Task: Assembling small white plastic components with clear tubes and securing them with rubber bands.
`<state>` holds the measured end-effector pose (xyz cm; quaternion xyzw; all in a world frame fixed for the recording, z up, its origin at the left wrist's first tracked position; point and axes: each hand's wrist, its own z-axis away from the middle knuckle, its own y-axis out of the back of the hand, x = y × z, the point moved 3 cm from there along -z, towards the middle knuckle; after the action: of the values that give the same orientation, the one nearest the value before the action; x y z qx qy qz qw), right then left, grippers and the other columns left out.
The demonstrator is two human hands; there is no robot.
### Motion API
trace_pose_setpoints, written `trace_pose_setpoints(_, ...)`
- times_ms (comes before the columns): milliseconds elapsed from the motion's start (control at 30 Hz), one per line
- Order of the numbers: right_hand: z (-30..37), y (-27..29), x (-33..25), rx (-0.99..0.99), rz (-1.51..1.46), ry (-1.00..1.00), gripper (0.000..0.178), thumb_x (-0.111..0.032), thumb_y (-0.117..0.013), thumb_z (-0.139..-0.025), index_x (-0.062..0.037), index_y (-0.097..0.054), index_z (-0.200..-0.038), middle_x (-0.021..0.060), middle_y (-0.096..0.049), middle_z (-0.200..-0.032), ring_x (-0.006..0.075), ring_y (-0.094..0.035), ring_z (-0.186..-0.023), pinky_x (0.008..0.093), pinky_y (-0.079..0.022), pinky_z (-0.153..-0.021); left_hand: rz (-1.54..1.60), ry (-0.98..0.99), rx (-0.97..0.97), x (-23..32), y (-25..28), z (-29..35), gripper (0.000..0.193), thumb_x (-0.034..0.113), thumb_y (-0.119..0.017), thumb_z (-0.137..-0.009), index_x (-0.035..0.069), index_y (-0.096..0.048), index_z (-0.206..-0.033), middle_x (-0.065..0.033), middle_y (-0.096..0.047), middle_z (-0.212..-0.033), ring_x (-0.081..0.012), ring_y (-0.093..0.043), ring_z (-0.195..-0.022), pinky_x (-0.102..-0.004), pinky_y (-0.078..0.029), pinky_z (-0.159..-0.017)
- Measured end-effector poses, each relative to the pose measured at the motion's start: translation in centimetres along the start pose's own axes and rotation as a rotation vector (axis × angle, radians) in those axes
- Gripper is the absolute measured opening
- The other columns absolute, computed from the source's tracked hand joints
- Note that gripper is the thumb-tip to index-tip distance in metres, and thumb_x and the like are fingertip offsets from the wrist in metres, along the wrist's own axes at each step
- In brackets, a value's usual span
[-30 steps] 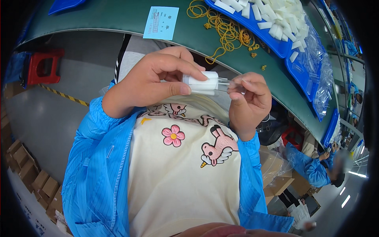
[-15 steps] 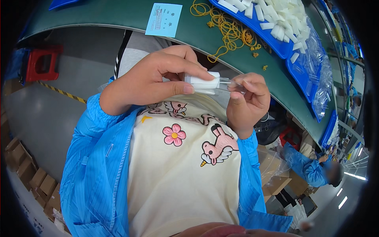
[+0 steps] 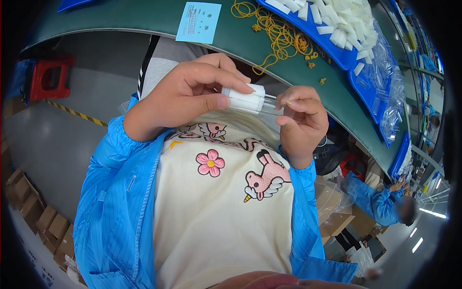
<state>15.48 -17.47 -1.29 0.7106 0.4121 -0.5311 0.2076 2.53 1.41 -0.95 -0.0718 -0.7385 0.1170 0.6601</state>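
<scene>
In front of my chest, my left hand [image 3: 190,94] is closed round a small bundle of white pieces [image 3: 248,98], thumb below and fingers above. Out of the bundle's right end run thin clear plastic pieces [image 3: 270,105]; whether they are tubes or strips I cannot tell. My right hand [image 3: 304,118] pinches their far end between thumb and fingers. My left palm hides the bundle's other end.
On the green table [image 3: 120,17] lie yellow rubber bands [image 3: 279,41] and a light blue printed slip [image 3: 198,22]. Blue trays [image 3: 334,50] hold white pieces [image 3: 344,21] and clear plastic parts [image 3: 380,79]. A red stool [image 3: 50,79] stands left; a co-worker [image 3: 382,207] sits right.
The white bundle has turned slightly between my hands and tilts down a little more to the right. More white pieces now show side by side. Both hands keep their hold.
</scene>
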Motion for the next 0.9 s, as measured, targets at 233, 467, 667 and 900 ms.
trace_pose_setpoints(233, -0.2, -1.0, -0.1, 0.045, 0.131, -0.020, 0.038, 0.009, -0.075, -0.072, 0.0009, -0.061, -0.106, 0.0117, -0.052, -0.110, 0.0163, -0.055, -0.096, 0.0291, -0.047, -0.085, -0.010, -0.032, -0.007, -1.0, -0.4, -0.1, 0.034, -0.003, -0.060, -0.082, 0.001, -0.064, -0.116, -0.0106, -0.051, -0.117, -0.0199, -0.052, -0.113, -0.0322, -0.045, -0.097)
trace_pose_setpoints(467, 0.4, -1.7, -0.2, 0.248, 0.219, -0.015, 0.037, 0.010, -0.074, -0.074, 0.0027, -0.060, -0.107, 0.0147, -0.051, -0.118, 0.0199, -0.054, -0.105, 0.0305, -0.046, -0.090, 0.136, -0.045, 0.060, -2.2, -0.5, 0.1, 0.029, 0.005, -0.067, -0.084, 0.003, -0.065, -0.113, -0.0111, -0.051, -0.121, -0.0189, -0.052, -0.112, -0.0341, -0.048, -0.095)
trace_pose_setpoints(667, -0.2, -2.9, -0.6, 0.250, 0.391, 0.121, 0.037, 0.008, -0.077, -0.071, 0.0019, -0.059, -0.103, 0.0196, -0.045, -0.128, 0.0238, -0.052, -0.112, 0.0340, -0.047, -0.090, 0.322, -0.207, 0.075, -3.3, -1.2, -0.7, 0.026, 0.005, -0.075, -0.079, 0.002, -0.067, -0.103, -0.0069, -0.052, -0.111, -0.0156, -0.053, -0.104, -0.0283, -0.046, -0.092)
trace_pose_setpoints(900, -1.1, -3.5, 0.7, 0.123, 0.408, 0.213, 0.037, -0.002, -0.080, -0.067, -0.0033, -0.058, -0.097, 0.0212, -0.056, -0.118, 0.0316, -0.058, -0.106, 0.0377, -0.048, -0.087, 0.178, -0.212, 0.162, -4.7, 0.0, -0.5, 0.037, 0.036, -0.084, -0.069, 0.011, -0.065, -0.091, -0.0071, -0.065, -0.111, -0.0185, -0.047, -0.097, -0.0347, -0.041, -0.084)
